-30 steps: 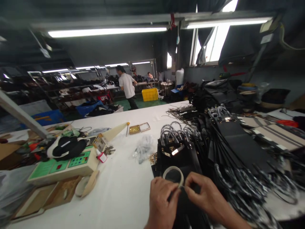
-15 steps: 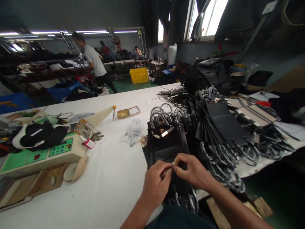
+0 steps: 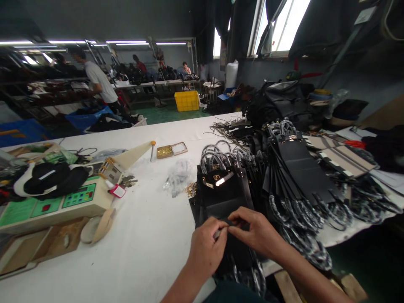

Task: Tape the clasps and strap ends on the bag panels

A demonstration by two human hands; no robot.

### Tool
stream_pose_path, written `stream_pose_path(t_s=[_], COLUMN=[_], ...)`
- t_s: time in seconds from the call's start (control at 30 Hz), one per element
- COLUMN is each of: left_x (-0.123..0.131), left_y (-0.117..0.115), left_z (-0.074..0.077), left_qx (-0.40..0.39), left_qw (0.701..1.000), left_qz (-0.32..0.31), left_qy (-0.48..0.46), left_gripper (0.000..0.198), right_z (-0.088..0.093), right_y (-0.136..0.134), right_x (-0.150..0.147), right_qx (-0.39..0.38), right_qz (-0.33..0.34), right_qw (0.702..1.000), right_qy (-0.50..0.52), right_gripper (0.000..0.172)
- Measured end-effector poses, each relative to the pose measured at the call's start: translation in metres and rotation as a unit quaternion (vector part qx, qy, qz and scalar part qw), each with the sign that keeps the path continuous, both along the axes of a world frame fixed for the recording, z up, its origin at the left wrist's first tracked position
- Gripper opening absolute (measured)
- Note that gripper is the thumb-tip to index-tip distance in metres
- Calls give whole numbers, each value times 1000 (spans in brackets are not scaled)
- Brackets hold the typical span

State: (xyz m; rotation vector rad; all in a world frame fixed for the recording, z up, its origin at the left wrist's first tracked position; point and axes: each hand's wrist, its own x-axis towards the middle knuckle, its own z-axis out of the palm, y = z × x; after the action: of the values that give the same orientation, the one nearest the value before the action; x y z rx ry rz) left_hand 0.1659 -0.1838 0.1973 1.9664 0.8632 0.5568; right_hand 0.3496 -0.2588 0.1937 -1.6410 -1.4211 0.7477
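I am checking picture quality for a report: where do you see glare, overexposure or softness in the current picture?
In the head view, the window is blown out to white; same view, the metal strip on the black bag and plastic-wrapped handles catch bright glints; head view again, the person in the background looks soft, while the left hand and right hand are clearer.

Black panel (image 3: pixel 219 208) — plain (gold clasp (image 3: pixel 216 177))
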Motion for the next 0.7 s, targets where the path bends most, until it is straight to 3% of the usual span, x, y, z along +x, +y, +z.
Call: stream_pose_path(t_s=[0.07, 0.23, 0.5, 0.6, 0.7], left_x=[0, -1, -2, 0, 4], left_y=[2, 7, 13, 18, 29], left_z=[-1, -3, -6, -19, -45], left_qx=[11, 18, -7, -77, -207], left_qw=[1000, 999, 999, 997, 974], left_qz=[-2, -7, 0, 20, 72], left_qy=[13, 38, 40, 0, -56], left_gripper=[17, 20, 20, 20, 19], right_z=[1, 4, 1, 2, -3], right_y=[2, 8, 19, 21, 29], right_x=[0, 1, -3, -13, -18], right_qx=[5, 3, 27, 45, 39], right_qz=[27, 42, 80, 81, 84], right_qw=[1000, 997, 968, 969, 985], right_qy=[-14, -64, -236, -229, -144], right_gripper=[6, 10, 10, 13, 14])
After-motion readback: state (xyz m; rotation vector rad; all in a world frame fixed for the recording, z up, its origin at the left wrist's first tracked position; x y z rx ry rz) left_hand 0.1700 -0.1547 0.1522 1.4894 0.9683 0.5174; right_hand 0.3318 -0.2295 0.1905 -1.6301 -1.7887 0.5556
